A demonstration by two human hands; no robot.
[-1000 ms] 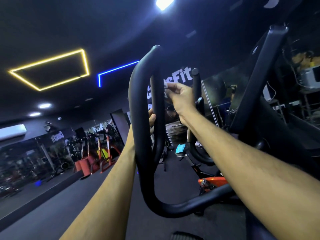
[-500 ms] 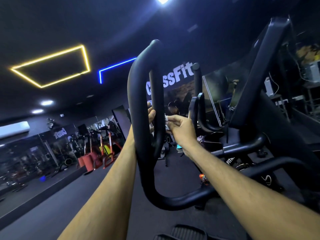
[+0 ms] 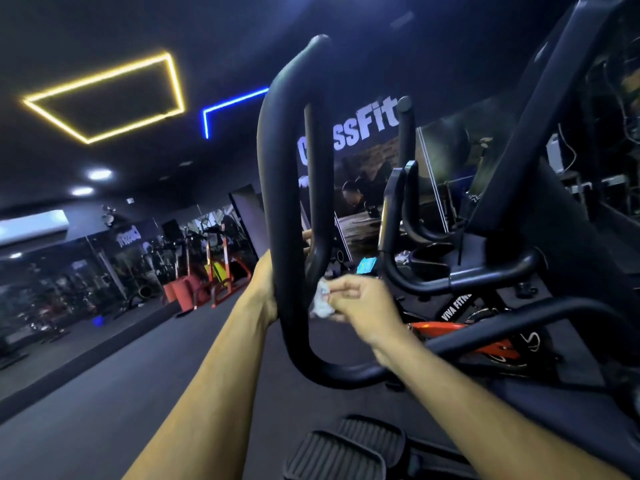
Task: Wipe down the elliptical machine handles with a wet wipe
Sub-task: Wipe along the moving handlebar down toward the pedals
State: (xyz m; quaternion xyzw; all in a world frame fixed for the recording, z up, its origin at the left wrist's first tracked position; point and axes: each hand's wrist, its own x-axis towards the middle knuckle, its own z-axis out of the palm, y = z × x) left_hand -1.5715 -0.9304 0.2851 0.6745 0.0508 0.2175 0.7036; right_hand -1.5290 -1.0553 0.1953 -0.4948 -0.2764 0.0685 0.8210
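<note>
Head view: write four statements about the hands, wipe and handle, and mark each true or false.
1. The right hand pinches a white wipe. True.
2. The left hand hangs free, touching nothing. False: it grips the looped black handle from behind.
3. The wipe is at the lower part of the handle's inner bar. True.
4. The wipe lies on the foot pedal. False: the right hand holds it up at the handle.

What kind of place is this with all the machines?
A gym, most likely. There's a CrossFit sign on the wall, orange weight racks by the mirrors, and an exercise machine handle up close.
</note>
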